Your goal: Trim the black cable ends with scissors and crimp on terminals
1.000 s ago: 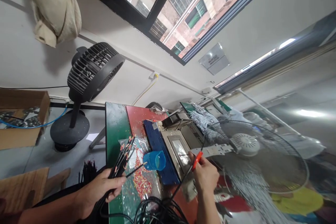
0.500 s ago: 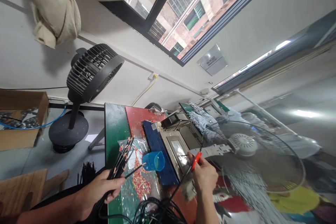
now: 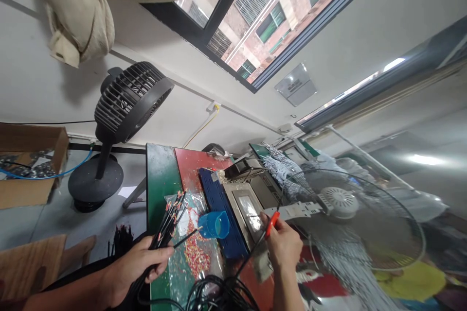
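My left hand (image 3: 148, 260) is closed around a bundle of black cables (image 3: 171, 221) with stripped, coppery ends pointing up. A single cable from it sticks out to the right, its tip by a blue plastic cup (image 3: 213, 224). My right hand (image 3: 283, 243) grips a red plastic piece (image 3: 272, 224) together with a black cable (image 3: 251, 251); how the two join is hidden by my fingers. A thin dark end reaches left from the fingertips over a beige metal box (image 3: 233, 199) with a shiny silvery rectangular surface (image 3: 250, 211). Coiled black cable (image 3: 222, 294) lies between my hands.
Small red and yellow scraps (image 3: 197, 252) cover a clear plastic bag. A blue slotted tray (image 3: 215, 204) lies beside the beige box. At right stands a caged fan (image 3: 339, 201) amid bundles of grey wires (image 3: 343, 257). A black fan (image 3: 131, 102) stands left.
Both hands and what they hold stay practically where they were; the whole view shifts only slightly.
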